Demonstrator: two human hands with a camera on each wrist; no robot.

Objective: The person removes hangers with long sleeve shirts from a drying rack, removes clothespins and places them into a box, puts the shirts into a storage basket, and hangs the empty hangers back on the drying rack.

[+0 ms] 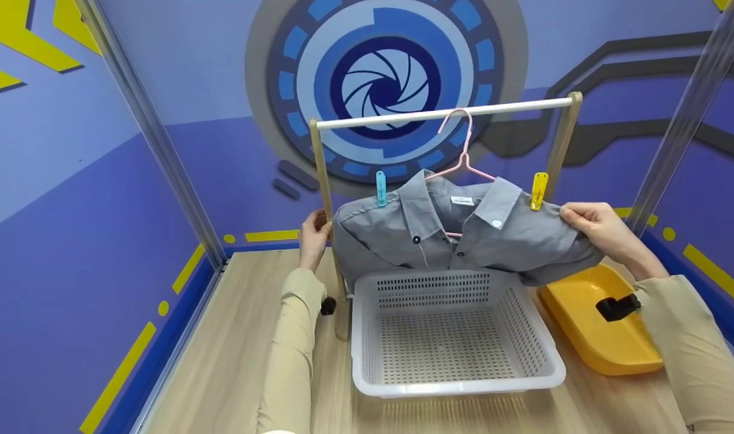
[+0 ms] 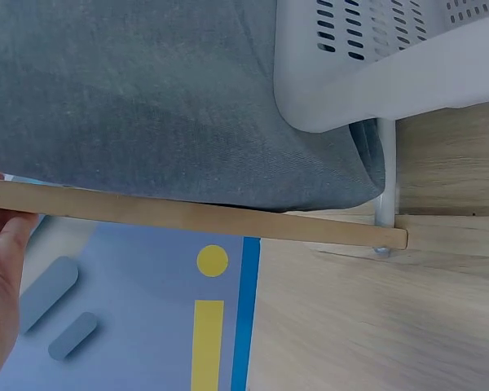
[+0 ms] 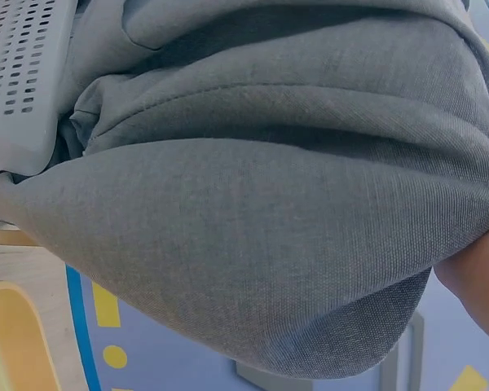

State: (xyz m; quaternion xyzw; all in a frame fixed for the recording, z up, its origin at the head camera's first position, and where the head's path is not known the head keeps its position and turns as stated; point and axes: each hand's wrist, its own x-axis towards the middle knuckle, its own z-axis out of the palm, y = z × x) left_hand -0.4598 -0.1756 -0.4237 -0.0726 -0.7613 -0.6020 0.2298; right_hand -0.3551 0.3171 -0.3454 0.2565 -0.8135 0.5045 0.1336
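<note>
A grey collared shirt hangs on a pink hanger hooked over the white rail of a clothes rack. A blue clothespin is clipped at one shoulder and a yellow clothespin at the other. With thumb and fingers my right hand pinches the shirt near its right shoulder, drawing the cloth outward. On the other side, my left hand grips the rack's wooden post beside the shirt's edge; some of its fingers are behind the post. The shirt's lower part is hidden behind the basket.
A white perforated basket stands in front of the rack on the wooden table. To its right lies a yellow tray, partly under my right forearm. Patterned blue panels with metal corner posts enclose the table.
</note>
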